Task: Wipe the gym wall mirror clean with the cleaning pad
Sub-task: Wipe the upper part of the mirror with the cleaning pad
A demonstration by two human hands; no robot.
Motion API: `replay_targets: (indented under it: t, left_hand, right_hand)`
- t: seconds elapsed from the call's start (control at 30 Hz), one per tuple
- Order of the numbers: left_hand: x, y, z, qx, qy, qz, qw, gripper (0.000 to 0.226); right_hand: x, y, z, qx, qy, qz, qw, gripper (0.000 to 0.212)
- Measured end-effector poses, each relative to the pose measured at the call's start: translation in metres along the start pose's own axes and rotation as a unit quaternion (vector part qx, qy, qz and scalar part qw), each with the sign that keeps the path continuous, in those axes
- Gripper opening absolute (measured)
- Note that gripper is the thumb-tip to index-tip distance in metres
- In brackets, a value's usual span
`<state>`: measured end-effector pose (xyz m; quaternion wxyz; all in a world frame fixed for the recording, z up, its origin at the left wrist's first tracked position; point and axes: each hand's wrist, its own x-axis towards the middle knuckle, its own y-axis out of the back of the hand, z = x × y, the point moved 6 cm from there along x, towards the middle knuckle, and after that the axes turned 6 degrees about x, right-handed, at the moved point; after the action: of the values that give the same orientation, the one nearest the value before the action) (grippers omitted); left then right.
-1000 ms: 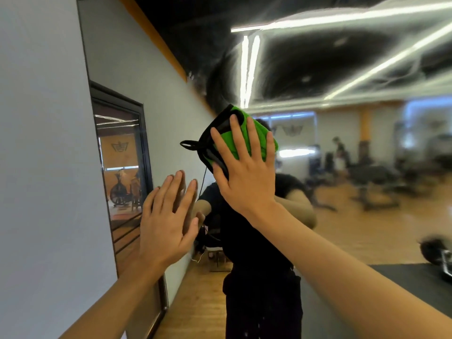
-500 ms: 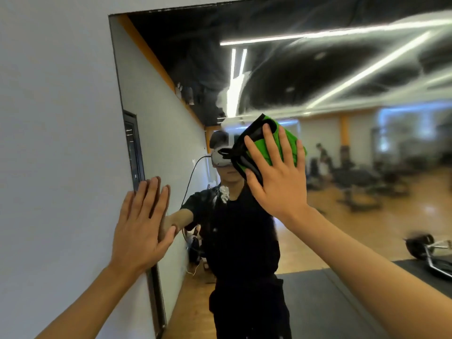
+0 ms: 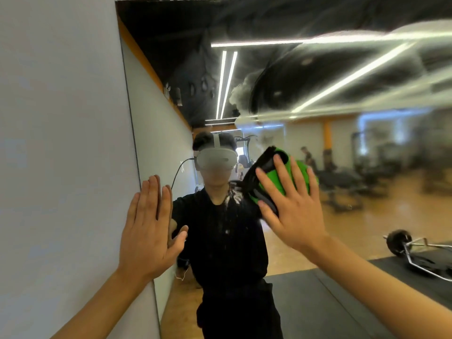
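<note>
My right hand point(image 3: 291, 206), fingers straight and spread, presses the green cleaning pad point(image 3: 274, 177) flat on the mirror point(image 3: 342, 167) at frame centre. My left hand point(image 3: 149, 228), also flat, braces at the mirror's left edge. I judge its palm may leave fresh prints; cloudy smears point(image 3: 244, 94) above could be missed.

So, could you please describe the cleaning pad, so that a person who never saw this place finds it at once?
Start at the large wall mirror that fills the right side of the view. On its glass, right of the reflected person, the right hand presses the green cloth cleaning pad flat with straight fingers. Only it is bright green with black straps.
</note>
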<state>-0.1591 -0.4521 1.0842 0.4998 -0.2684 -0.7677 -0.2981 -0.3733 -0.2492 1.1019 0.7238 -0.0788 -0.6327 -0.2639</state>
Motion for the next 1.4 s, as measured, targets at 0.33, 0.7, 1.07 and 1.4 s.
replay_targets:
  t: [0.33,0.7,1.07,1.4]
  left_hand:
    - [-0.001,-0.003,-0.002,-0.007,0.004,-0.003,1.0,0.098]
    - [-0.001,-0.003,-0.001,0.005,0.007,0.001,1.0,0.099]
    - [-0.001,-0.001,0.0,-0.013,0.007,0.019,1.0,0.096]
    - [-0.001,0.0,-0.001,-0.002,0.005,0.018,1.0,0.095]
  right_hand:
    - [0.175,0.014,-0.044,0.023,-0.163,0.111,0.98,0.064]
    - [0.148,0.045,0.072,-0.008,-0.119,0.076,0.99,0.064]
    - [0.201,0.001,-0.116,-0.001,0.013,0.076,0.997,0.062]
    - [0.17,0.019,-0.03,-0.032,0.1,0.038,0.994,0.061]
